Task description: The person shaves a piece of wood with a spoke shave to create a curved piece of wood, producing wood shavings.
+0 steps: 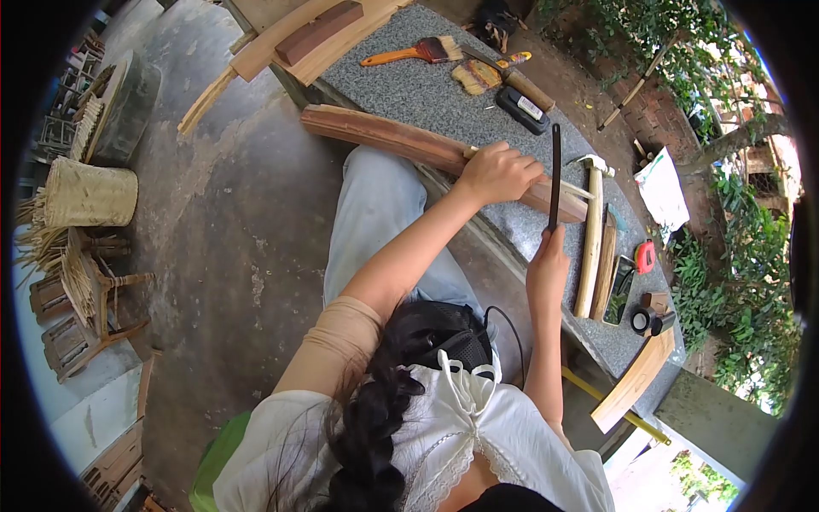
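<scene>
My left hand (502, 173) is closed over a thin pale wooden stick (577, 191), whose ends show on both sides of the fist. Under it a long reddish-brown wooden beam (384, 139) lies along the bench's near edge, across my lap. In my right hand (550, 253) is a long, dark, flat file (556, 175), gripped at its lower end and pointing away from me. The file's blade passes close to the beam's right end and overlaps it in this view. Just right of it a hammer (591, 243) lies on the stone bench (380, 81).
Brushes (414, 51), a dark oblong block (522, 111), a phone (619, 290), a red tape measure (645, 256) and black tape (641, 320) lie on the bench. A curved plank (636, 380) overhangs its right end. More timber (320, 34) rests at the far left; a woven basket (90, 192) stands on the floor.
</scene>
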The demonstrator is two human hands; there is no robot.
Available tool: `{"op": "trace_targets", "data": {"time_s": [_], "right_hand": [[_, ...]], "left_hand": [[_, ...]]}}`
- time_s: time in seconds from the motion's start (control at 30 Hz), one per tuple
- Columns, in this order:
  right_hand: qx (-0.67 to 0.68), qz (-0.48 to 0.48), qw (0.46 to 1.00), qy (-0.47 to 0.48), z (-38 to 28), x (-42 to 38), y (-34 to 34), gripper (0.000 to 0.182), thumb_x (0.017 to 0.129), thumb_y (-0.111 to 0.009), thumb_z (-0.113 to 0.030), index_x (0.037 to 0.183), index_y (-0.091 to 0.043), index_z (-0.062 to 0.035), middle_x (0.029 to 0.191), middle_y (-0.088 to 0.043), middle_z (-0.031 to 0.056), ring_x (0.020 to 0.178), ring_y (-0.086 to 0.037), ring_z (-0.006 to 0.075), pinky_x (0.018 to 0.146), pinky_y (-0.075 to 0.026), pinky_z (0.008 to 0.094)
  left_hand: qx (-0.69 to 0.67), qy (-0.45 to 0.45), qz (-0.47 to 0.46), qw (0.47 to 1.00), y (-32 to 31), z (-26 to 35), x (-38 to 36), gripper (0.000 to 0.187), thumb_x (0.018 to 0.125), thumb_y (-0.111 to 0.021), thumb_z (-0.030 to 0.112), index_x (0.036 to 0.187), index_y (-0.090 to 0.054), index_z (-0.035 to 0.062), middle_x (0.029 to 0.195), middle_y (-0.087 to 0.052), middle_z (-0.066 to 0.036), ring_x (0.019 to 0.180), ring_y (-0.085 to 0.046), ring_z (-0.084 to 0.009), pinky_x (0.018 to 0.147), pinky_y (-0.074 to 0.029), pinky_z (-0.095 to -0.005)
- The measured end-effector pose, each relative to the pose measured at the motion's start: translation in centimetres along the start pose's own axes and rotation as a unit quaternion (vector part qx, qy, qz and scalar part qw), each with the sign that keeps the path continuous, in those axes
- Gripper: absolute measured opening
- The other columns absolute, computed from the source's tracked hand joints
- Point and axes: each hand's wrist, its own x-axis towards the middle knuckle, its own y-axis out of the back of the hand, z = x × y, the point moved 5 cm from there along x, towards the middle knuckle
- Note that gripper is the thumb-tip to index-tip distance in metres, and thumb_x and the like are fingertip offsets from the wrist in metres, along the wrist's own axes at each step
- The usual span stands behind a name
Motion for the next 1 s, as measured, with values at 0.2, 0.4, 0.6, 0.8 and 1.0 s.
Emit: {"op": "trace_targets", "data": {"time_s": [0.2,0.4,0.6,0.8,1.0], "right_hand": [[0.0,0.042,0.998,0.04,-1.2,2.7,-0.4,0.007,0.097,-0.04,-0.009,0.097,-0.039,-0.002,0.063,-0.054,0.0303,0.063,-0.055,0.0498,0.05,-0.036,0.0552],[0.006,0.035,0.999,0.029,-1.4,1.2,0.2,0.008,0.097,-0.039,-0.01,0.096,-0.038,-0.0019,0.064,-0.054,0.0302,0.062,-0.054,0.0497,0.05,-0.036,0.0553],[0.007,0.035,0.999,0.036,-1.4,3.8,-0.4,0.009,0.097,-0.039,-0.011,0.097,-0.038,-0.0019,0.064,-0.055,0.029,0.063,-0.056,0.0488,0.051,-0.036,0.0548],[0.005,0.025,0.999,0.044,-1.8,2.1,0.0,0.008,0.097,-0.038,-0.01,0.098,-0.039,-0.0012,0.064,-0.055,0.0293,0.063,-0.056,0.049,0.051,-0.038,0.0537],[-0.002,0.017,1.0,0.025,-1.9,2.9,0.3,0.008,0.096,-0.038,-0.008,0.099,-0.04,-0.0001,0.066,-0.056,0.03,0.065,-0.056,0.0492,0.052,-0.038,0.0539]], "left_hand": [[0.018,-0.009,0.006,1.0,0.1,-0.1,0.1,0.019,0.078,-0.065,0.029,0.066,-0.056,0.0182,0.059,-0.059,0.005,0.054,-0.059,-0.0104,0.053,-0.038,-0.0264],[0.023,-0.048,-0.006,0.999,0.1,0.5,0.0,0.017,0.075,-0.066,0.028,0.065,-0.056,0.0186,0.06,-0.058,0.006,0.055,-0.058,-0.0109,0.054,-0.037,-0.0262],[0.014,-0.002,0.013,1.0,0.0,0.0,0.1,0.018,0.076,-0.066,0.029,0.065,-0.056,0.019,0.059,-0.056,0.006,0.055,-0.057,-0.0121,0.055,-0.039,-0.0271],[0.011,-0.038,0.005,0.999,0.5,0.2,0.0,0.02,0.076,-0.066,0.031,0.064,-0.055,0.0192,0.059,-0.056,0.006,0.055,-0.057,-0.012,0.055,-0.039,-0.0268],[0.0,-0.036,0.005,0.999,0.2,0.3,0.2,0.02,0.076,-0.067,0.032,0.065,-0.056,0.0186,0.06,-0.056,0.005,0.055,-0.057,-0.012,0.055,-0.04,-0.0265]]}}
